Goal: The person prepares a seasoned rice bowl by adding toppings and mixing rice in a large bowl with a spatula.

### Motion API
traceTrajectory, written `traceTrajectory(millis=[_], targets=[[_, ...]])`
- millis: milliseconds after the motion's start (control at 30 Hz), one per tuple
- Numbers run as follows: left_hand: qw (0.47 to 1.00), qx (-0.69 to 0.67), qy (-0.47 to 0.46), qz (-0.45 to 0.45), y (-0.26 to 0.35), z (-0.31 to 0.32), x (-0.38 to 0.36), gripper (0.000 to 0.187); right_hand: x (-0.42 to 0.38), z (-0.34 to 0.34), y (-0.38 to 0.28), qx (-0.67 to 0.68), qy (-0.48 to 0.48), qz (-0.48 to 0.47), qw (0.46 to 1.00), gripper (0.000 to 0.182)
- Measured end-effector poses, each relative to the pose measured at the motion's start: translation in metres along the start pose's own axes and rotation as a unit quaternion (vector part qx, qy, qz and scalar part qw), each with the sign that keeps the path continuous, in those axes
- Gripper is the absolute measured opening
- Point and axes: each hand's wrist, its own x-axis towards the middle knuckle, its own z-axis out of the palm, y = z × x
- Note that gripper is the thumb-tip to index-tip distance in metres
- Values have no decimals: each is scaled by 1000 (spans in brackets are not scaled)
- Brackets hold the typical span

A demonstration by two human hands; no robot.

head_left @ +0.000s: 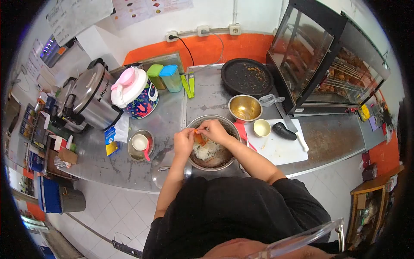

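Note:
A wide metal bowl (208,169) stands on the counter in front of me, with white rice (206,151) and a brown residue inside. Over the rice, a small orange packet (199,138), perhaps a plastic sachet, is pinched between my two hands. My left hand (184,141) has its fingertips closed on the packet's left side. From the right, my right hand (215,131) pinches its top edge. Exactly what is in the packet is too small to tell.
Right of the bowl, a white cutting board (280,151) carries a cup (261,128), a dark pestle-like stone (284,131) and a knife (290,123). Behind are a gold-coloured bowl (245,108) and a black stone mortar (247,77). Leftward sits a small metal bowl (141,159).

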Motion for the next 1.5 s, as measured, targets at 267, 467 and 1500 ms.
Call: traceTrajectory(millis=[267,467,1500], targets=[[999,-41,12,-14,-4,7,-5,18,-5,22,1,-96,119,-142,978,10],[993,-111,13,-35,-28,9,-2,17,-10,26,9,44,59,-40,996,16],[982,74,-24,174,7,4,-1,6,3,21,20,-40,25,-26,999,16]])
